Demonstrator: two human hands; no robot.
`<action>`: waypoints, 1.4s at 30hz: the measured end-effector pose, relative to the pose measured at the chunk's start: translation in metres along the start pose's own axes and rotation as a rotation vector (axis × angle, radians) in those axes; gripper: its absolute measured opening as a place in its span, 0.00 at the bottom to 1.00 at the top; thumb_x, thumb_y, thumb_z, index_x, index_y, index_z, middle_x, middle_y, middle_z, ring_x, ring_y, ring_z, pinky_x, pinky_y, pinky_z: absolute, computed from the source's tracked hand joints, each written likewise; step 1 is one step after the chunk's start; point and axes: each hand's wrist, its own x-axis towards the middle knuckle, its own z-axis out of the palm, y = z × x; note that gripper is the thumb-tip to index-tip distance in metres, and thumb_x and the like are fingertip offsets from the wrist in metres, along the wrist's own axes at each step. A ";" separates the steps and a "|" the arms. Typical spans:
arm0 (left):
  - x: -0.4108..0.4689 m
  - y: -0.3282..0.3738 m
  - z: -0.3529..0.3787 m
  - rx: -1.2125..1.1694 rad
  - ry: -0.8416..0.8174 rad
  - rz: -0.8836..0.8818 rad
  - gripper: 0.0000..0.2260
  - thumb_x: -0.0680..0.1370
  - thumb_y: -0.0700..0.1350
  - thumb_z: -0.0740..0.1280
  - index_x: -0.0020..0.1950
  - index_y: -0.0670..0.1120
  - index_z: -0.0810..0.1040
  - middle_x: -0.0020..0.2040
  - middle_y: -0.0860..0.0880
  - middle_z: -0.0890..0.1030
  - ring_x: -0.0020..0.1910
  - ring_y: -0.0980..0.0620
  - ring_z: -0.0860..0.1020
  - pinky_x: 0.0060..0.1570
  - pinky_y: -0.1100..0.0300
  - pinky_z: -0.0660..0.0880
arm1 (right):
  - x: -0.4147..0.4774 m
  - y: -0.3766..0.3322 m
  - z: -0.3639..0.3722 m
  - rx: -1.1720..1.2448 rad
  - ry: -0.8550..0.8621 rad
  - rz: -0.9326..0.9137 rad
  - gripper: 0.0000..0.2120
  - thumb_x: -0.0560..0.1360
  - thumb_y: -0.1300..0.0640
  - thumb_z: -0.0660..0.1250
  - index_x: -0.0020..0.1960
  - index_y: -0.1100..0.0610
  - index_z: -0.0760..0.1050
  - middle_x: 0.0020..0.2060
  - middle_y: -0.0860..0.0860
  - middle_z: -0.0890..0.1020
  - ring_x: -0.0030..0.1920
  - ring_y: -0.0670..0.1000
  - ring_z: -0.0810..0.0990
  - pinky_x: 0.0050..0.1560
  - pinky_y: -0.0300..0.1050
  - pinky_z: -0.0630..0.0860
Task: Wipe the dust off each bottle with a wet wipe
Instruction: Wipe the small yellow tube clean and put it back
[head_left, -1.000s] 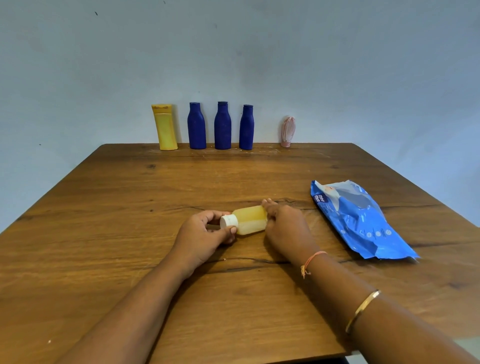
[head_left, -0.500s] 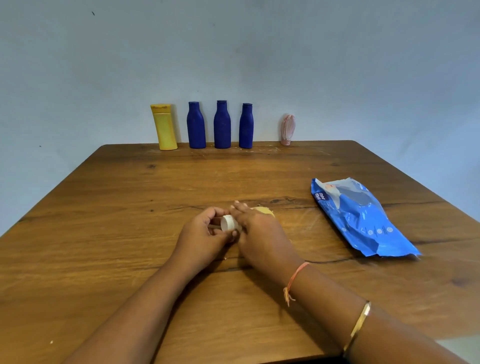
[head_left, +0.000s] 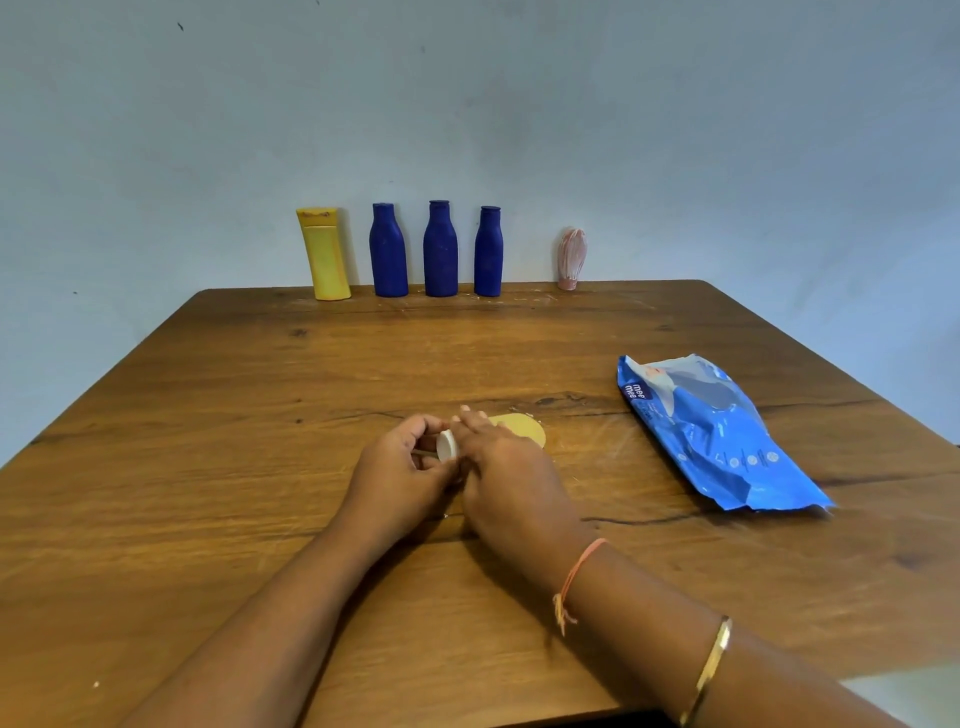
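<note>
I see the small yellow bottle (head_left: 524, 430) lying on its side near the middle of the wooden table (head_left: 249, 415), its white cap (head_left: 447, 446) pointing towards the left hand (head_left: 400, 470). The left hand's fingers are curled in, and thumb and fingertips pinch the cap end. The right hand (head_left: 511, 480) lies over the bottle's body and hides most of it; only the rounded base pokes out beyond the fingers. Those fingers are laid across the bottle, but I cannot tell whether they wrap round it or only press on it. An orange thread (head_left: 577, 571) and a gold bangle (head_left: 712, 670) sit on the right forearm.

The blue wet wipe pack (head_left: 711, 436) lies flat to the right, well apart from both hands. Along the far edge, against the pale wall (head_left: 675, 130), the other bottles stand upright in a row: a flat yellow bottle (head_left: 324, 254), then the first blue bottle (head_left: 388, 252), the second blue bottle (head_left: 440, 249) and the third blue bottle (head_left: 488, 252), each just beside the next. A small pink ribbed bottle (head_left: 571, 259) stands a little further right.
</note>
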 end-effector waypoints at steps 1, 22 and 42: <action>0.000 0.000 0.000 0.002 0.001 0.001 0.11 0.73 0.38 0.70 0.47 0.54 0.77 0.42 0.47 0.82 0.37 0.49 0.78 0.38 0.55 0.77 | -0.002 -0.001 0.001 0.004 -0.006 -0.024 0.26 0.78 0.64 0.56 0.74 0.56 0.57 0.74 0.50 0.58 0.74 0.46 0.54 0.71 0.35 0.46; 0.003 0.001 0.003 -0.048 0.017 -0.057 0.13 0.71 0.37 0.72 0.54 0.45 0.78 0.43 0.48 0.83 0.41 0.52 0.82 0.41 0.66 0.77 | 0.004 0.026 -0.005 -0.087 -0.013 0.088 0.26 0.77 0.64 0.56 0.74 0.57 0.56 0.74 0.50 0.58 0.74 0.48 0.54 0.70 0.37 0.46; 0.005 -0.002 0.002 -0.046 0.013 -0.058 0.13 0.69 0.39 0.74 0.51 0.49 0.79 0.45 0.48 0.83 0.44 0.51 0.82 0.49 0.57 0.78 | 0.011 0.051 -0.013 -0.146 -0.045 0.258 0.26 0.77 0.63 0.57 0.74 0.55 0.58 0.73 0.49 0.61 0.72 0.52 0.60 0.71 0.45 0.58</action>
